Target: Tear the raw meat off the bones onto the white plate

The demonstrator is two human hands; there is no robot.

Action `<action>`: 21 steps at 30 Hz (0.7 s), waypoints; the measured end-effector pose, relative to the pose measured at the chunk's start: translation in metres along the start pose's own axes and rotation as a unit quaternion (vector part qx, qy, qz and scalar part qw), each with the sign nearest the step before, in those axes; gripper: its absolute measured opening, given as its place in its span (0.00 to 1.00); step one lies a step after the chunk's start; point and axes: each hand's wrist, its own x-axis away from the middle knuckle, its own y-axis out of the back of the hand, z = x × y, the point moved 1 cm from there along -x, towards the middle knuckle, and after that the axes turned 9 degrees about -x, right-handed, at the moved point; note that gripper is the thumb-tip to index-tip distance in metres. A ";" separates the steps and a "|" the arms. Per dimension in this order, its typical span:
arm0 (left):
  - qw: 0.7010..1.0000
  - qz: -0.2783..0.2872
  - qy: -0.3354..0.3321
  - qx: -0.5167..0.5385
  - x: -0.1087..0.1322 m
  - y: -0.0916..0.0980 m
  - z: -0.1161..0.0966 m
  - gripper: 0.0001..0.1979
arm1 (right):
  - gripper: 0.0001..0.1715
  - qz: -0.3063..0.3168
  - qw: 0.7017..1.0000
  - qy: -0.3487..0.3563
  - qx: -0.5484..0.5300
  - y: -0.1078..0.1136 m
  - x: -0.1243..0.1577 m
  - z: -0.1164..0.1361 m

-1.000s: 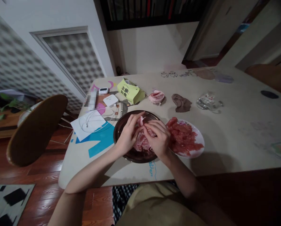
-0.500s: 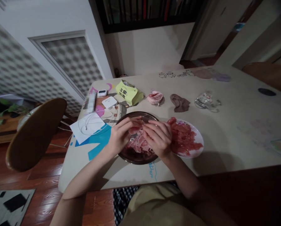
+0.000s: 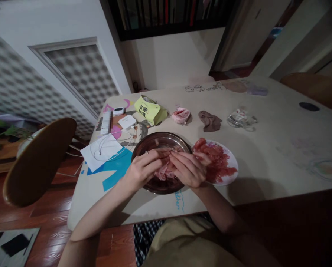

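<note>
My left hand [image 3: 147, 167], with a ring on one finger, and my right hand [image 3: 188, 170] meet at the fingertips over a dark metal bowl [image 3: 140, 146]. Both are closed in a pinch on a piece of raw meat that their fingers mostly hide. Pale pink scraps of raw meat [image 3: 165, 174] lie in the bowl beneath them. Just right of the bowl, partly behind my right hand, a white plate [image 3: 233, 171] carries a pile of red raw meat strips [image 3: 217, 159].
Beyond the bowl stand a yellow-green paper packet [image 3: 152, 111], a round pink-and-white bundle [image 3: 181, 115], a brown cloth [image 3: 210, 121] and a crumpled clear plastic piece [image 3: 240, 119]. A white box with a cable [image 3: 127, 121] and a white sheet [image 3: 100, 151] lie left. A wooden chair [image 3: 40, 161] stands beside the table.
My hands have come closer together, with the fingertips now meeting. My left hand has turned and lowered slightly, covering more of the meat. The whole view has shifted a little.
</note>
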 end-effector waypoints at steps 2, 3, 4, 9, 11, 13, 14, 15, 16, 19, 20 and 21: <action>1.000 -0.013 -0.018 0.005 0.000 0.001 0.001 0.13 | 0.16 0.002 1.000 -0.005 -0.010 0.003 0.000 0.001; 0.999 -0.019 -0.025 0.005 0.000 0.001 0.001 0.13 | 0.15 0.002 1.000 -0.008 -0.013 0.004 0.001 0.001; 0.999 -0.022 -0.030 0.005 0.000 0.001 0.000 0.13 | 0.15 0.004 1.000 -0.012 -0.016 0.005 0.003 0.002; 0.998 -0.036 -0.048 -0.011 0.002 0.001 -0.007 0.12 | 0.19 0.017 0.997 -0.052 -0.060 0.008 0.008 0.004; 0.998 -0.038 -0.054 -0.013 0.003 0.001 -0.009 0.13 | 0.19 0.012 0.996 -0.048 -0.068 0.010 0.007 0.005; 0.998 -0.040 -0.052 -0.004 0.002 0.003 -0.010 0.14 | 0.19 0.008 0.998 -0.030 -0.059 0.013 0.005 0.006; 0.998 -0.039 -0.049 0.003 0.002 0.004 -0.011 0.15 | 0.20 0.010 0.998 -0.024 -0.055 0.015 0.004 0.006; 0.998 -0.039 -0.046 0.012 0.001 0.005 -0.011 0.15 | 0.21 0.016 0.998 -0.023 -0.054 0.016 0.004 0.006; 0.998 -0.041 -0.039 0.022 0.000 0.006 -0.010 0.16 | 0.24 0.024 0.998 -0.027 -0.058 0.018 0.003 0.006; 0.997 -0.073 -0.020 0.035 -0.001 0.005 -0.008 0.16 | 0.31 0.044 0.994 -0.040 -0.090 0.019 0.000 0.003; 0.995 -0.095 -0.012 0.031 -0.001 0.004 -0.008 0.15 | 0.31 0.042 0.993 -0.033 -0.102 0.018 -0.002 0.002; 0.993 -0.114 -0.007 0.026 0.000 0.003 -0.007 0.15 | 0.31 0.038 0.993 -0.023 -0.110 0.017 -0.004 0.001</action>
